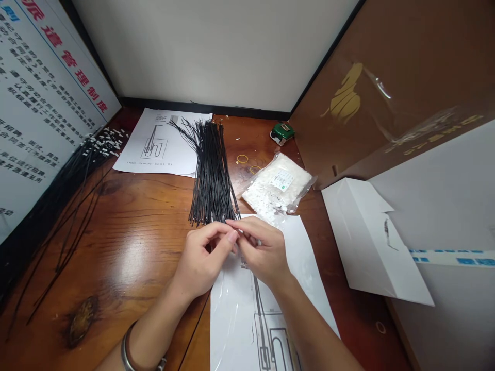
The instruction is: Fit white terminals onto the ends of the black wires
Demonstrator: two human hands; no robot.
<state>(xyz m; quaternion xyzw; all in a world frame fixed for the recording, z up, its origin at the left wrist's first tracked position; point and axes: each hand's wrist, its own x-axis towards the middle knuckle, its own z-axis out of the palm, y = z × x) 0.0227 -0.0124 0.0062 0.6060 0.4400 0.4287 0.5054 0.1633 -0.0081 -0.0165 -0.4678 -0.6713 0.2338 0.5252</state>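
Observation:
My left hand (pixel 204 257) and my right hand (pixel 266 251) meet above a printed drawing sheet (pixel 228 319), thumbs and index fingers pinched together and fingertips touching. Whatever lies between the fingertips is too small and covered to make out; a whitish speck shows by the right fingers. Just beyond them lies a thick bundle of black wires (pixel 212 175), its near ends almost touching my fingers. To the right of the bundle is a clear plastic bag of small white connectors (pixel 266 190), some spilling at its near corner.
Black wires with white connectors (pixel 104 141) are heaped at left. A second drawing sheet (pixel 131 149) lies partly under the bundle. Behind the bag are a green tape measure (pixel 282 133) and yellow rubber bands (pixel 242 159). A brown panel (pixel 386 67) and white box (pixel 359 232) bound the right.

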